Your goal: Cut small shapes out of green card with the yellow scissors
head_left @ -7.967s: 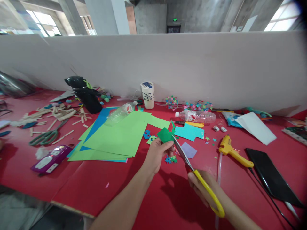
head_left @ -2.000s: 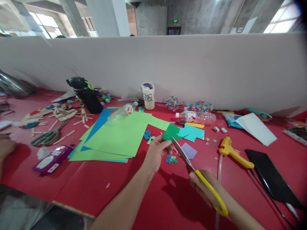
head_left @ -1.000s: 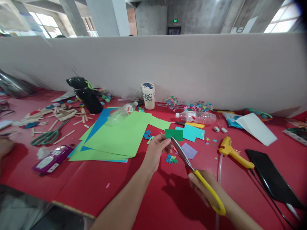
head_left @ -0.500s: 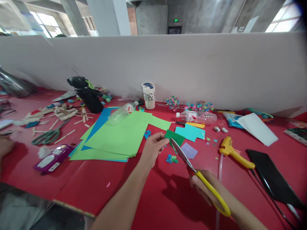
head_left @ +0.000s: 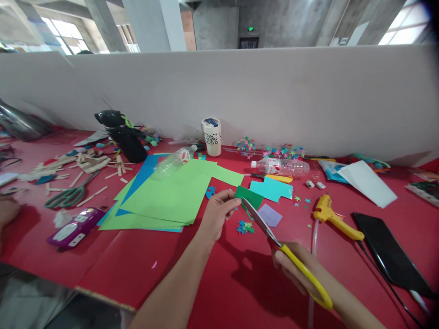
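My left hand (head_left: 219,211) pinches the left corner of a small dark green piece of paper (head_left: 252,197) above the red table. In my right hand (head_left: 291,260) is a pair of scissors (head_left: 303,269) with yellow handles, fingers wrapped round them. The blades point up and left, their tips at the lower edge of the green paper; whether they bite into it I cannot tell. A purple paper square (head_left: 270,215) and a small pile of blue and green stars (head_left: 244,227) lie just below.
Green and blue sheets (head_left: 164,196) lie left, with a plastic bottle (head_left: 174,161) on them. A yellow glue gun (head_left: 338,217) and black tablet (head_left: 391,251) lie right. A cup (head_left: 211,137) and another bottle (head_left: 281,167) are behind. At far left is another person's hand (head_left: 8,212).
The scissors' lower yellow handle has swung slightly outward, to the right. My left hand and the green paper stay nearly in place; the whole view has shifted a little.
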`<state>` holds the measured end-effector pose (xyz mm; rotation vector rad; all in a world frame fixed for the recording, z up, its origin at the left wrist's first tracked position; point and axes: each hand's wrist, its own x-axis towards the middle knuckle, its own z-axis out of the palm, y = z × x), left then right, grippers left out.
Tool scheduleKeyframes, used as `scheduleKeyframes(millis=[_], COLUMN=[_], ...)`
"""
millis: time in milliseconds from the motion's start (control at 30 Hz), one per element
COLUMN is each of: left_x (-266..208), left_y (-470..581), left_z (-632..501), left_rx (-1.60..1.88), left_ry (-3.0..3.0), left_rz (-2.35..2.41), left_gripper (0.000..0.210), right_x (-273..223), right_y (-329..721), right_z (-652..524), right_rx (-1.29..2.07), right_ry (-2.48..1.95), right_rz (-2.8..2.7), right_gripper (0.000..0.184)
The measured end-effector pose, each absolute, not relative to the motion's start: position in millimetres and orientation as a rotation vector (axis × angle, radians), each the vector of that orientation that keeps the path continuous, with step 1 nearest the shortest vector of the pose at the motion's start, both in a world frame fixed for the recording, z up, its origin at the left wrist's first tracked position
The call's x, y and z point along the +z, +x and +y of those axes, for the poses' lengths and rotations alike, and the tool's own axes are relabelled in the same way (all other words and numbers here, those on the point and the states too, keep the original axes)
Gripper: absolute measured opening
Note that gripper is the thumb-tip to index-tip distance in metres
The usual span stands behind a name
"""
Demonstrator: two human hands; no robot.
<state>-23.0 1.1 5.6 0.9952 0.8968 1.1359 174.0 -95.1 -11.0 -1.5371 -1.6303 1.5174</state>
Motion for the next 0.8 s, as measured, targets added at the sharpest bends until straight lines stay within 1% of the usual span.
scheduleKeyframes(millis=[333,800], left_x=[9.1,10.8], left_y=[-21.0,-21.2], left_z=[0.4,0.5], left_rx=[1.051,1.025], left_ry=[0.982,0.983], left_rz=[0.940,0.906], left_gripper=[0.018,0.016], right_x=[-9.2,-7.4], right_y=[173.3,175.5], right_z=[-94.8,-95.8], right_rx=[1.531,1.556], right_ry=[-1.558,-1.559], right_rz=[-1.593,-1.601], right_gripper=[0.055,0.053])
